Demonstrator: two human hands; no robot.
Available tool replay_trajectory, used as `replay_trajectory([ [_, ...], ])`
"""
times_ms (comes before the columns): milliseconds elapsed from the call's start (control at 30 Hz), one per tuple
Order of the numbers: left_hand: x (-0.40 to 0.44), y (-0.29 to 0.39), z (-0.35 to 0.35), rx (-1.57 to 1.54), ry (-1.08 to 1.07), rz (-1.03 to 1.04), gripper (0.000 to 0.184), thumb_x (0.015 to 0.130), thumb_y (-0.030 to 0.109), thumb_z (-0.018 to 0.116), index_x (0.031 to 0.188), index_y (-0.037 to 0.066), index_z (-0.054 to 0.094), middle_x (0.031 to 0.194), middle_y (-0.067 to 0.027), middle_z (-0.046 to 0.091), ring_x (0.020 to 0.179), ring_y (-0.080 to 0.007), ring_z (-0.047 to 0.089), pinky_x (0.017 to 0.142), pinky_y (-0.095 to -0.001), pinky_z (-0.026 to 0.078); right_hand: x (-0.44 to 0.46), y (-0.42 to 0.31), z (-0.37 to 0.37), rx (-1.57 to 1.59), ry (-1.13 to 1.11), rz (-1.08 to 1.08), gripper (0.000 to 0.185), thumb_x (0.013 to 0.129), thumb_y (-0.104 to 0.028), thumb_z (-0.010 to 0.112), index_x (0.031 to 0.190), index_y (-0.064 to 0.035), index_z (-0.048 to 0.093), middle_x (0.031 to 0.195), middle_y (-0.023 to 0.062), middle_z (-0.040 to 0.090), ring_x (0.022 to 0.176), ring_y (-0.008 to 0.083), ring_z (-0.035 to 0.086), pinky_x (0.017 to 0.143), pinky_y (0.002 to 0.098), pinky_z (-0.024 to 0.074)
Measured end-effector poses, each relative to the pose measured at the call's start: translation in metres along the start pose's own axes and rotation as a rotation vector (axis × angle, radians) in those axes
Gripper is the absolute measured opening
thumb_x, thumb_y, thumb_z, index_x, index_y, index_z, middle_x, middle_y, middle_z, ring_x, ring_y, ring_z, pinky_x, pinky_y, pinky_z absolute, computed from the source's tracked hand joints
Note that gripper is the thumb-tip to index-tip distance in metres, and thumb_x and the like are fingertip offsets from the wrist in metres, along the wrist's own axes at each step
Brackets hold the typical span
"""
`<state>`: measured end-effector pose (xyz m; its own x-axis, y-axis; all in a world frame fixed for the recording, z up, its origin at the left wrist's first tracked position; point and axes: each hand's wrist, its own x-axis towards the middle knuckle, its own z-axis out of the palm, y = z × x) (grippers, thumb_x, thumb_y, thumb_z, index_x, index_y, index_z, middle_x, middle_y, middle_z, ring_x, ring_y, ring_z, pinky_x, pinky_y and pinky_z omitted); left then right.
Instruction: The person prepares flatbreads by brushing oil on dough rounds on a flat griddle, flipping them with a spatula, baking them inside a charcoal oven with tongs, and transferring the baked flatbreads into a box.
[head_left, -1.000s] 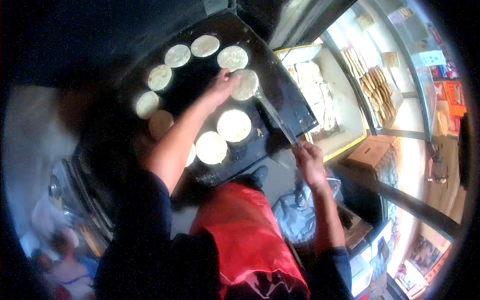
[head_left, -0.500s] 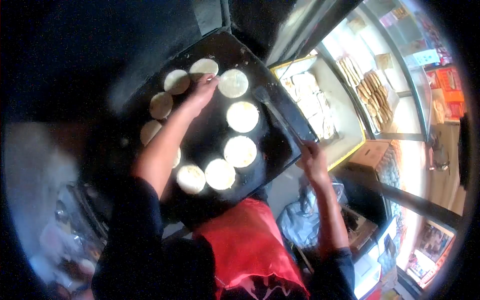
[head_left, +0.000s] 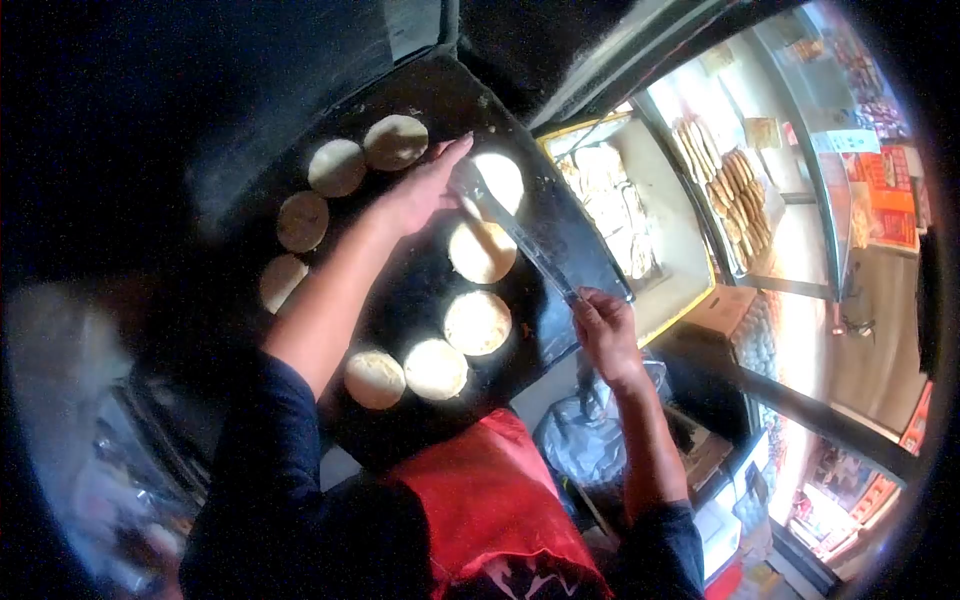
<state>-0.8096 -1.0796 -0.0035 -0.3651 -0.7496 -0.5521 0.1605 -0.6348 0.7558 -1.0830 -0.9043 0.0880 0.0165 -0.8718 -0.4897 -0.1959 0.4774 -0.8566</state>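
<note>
Left hand (head_left: 420, 200) reaches over the griddle (head_left: 410, 290) with fingers stretched and partly open; I see nothing held, and I cannot tell whether the fingertips touch the far round bread (head_left: 504, 182). With the right hand (head_left: 607, 330) I have the spatula (head_left: 535, 255) closed in my fingers by its handle, its head at that bread's near-left edge; whether the blade is under it or above is hidden from me. The other rounds lie in a loose ring on the plate. My worry is the blade: pushed in too steeply, it could crumple or tear the edge, or shove this bread against the neighbouring round (head_left: 482, 255), which lies close under the shaft. Bare fingers so near the metal could be burned, should the griddle be hot, if the wrist dips.
</note>
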Motion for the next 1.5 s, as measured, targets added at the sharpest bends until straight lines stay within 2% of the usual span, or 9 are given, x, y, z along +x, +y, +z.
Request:
replay_trajectory([
  [133,-0.003,-0.005,-0.031,0.351,0.304,0.182,0.064,0.087,0.054,0.061,0.135,0.016,0.045,0.129,-0.0054,0.053,0.109,-0.0197,0.053,0.09,-0.0352,0.044,-0.001,0.007,-0.002,0.158,0.045,0.111,0.021,0.097,-0.008,0.054,0.112,0.0051,0.059,0.074,-0.0024,0.05,0.062,0.0075,0.042,0.055,0.0243,0.0357],
  [300,0.007,0.014,-0.115,0.264,0.488,0.306,0.044,0.092,0.033,0.059,0.131,0.015,0.052,0.111,-0.0007,0.064,0.1,-0.0126,0.058,0.079,-0.03,0.045,0.028,-0.005,0.019,-0.106,0.092,-0.04,0.022,0.098,-0.011,0.052,0.11,0.0035,0.062,0.068,-0.0039,0.047,0.059,0.0065,0.042,0.052,0.0234,0.0349],
  [433,0.023,0.034,-0.133,0.495,0.587,0.247,0.052,0.094,0.041,0.057,0.136,0.013,0.048,0.128,-0.007,0.058,0.113,-0.02,0.054,0.095,-0.0348,0.043,0.088,0.004,0.045,-0.384,0.068,-0.35,0.018,0.095,-0.011,0.054,0.094,0.0041,0.063,0.067,-0.0013,0.049,0.061,0.0084,0.044,0.053,0.0268,0.0364],
  [633,0.022,0.044,-0.105,0.532,0.529,0.141,0.08,0.087,0.064,0.055,0.144,0.011,0.038,0.142,-0.0157,0.046,0.129,-0.0254,0.046,0.107,-0.0381,0.035,0.094,-0.007,0.065,0.097,0.014,0.079,0.016,0.095,-0.008,0.054,0.099,0.0041,0.063,0.071,-0.0002,0.055,0.059,0.0097,0.044,0.052,0.0251,0.0366],
  [733,0.008,0.058,-0.097,0.224,0.005,0.03,0.086,0.086,0.07,0.05,0.148,0.014,0.032,0.138,-0.0126,0.05,0.12,-0.0253,0.053,0.104,-0.0424,0.037,0.078,-0.015,0.058,0.134,-0.019,0.027,0.014,0.097,-0.008,0.053,0.102,0.0014,0.062,0.069,-0.0028,0.049,0.059,0.0066,0.042,0.05,0.0242,0.0345],
  [867,0.003,0.054,-0.118,0.477,0.463,0.075,0.072,0.088,0.062,0.054,0.139,0.012,0.046,0.134,-0.0095,0.053,0.114,-0.0241,0.055,0.095,-0.0404,0.044,0.049,-0.018,0.059,0.0,-0.003,0.026,0.019,0.096,-0.005,0.052,0.109,0.0045,0.062,0.075,-0.0008,0.054,0.064,0.0092,0.045,0.057,0.0249,0.0407],
  [1233,-0.024,0.033,-0.186,0.719,0.62,0.123,0.074,0.089,0.057,0.056,0.141,0.005,0.042,0.134,-0.0136,0.053,0.122,-0.0236,0.05,0.103,-0.0392,0.037,0.079,0.055,0.147,0.114,-0.059,-0.01,0.015,0.095,-0.01,0.052,0.1,-0.0015,0.064,0.068,-0.0028,0.049,0.059,0.0065,0.041,0.051,0.0236,0.0336],
  [1367,-0.054,0.059,-0.164,0.361,0.309,0.045,0.081,0.089,0.063,0.051,0.146,0.007,0.037,0.142,-0.0106,0.047,0.126,-0.0236,0.048,0.106,-0.0398,0.036,0.08,0.055,0.139,-0.041,-0.119,-0.015,0.031,0.092,0.001,0.053,0.122,0.0032,0.055,0.113,0.0117,0.061,0.103,0.021,0.057,0.09,0.0303,0.0464],
  [1500,-0.043,0.046,-0.172,0.435,0.455,0.071,0.074,0.091,0.059,0.052,0.143,0.008,0.04,0.136,-0.0103,0.053,0.119,-0.0227,0.053,0.104,-0.0376,0.039,0.049,0.016,0.116,0.064,-0.116,0.019,0.025,0.095,-0.001,0.052,0.119,0.0025,0.058,0.085,0.0013,0.059,0.073,0.0119,0.052,0.065,0.026,0.0455],
])
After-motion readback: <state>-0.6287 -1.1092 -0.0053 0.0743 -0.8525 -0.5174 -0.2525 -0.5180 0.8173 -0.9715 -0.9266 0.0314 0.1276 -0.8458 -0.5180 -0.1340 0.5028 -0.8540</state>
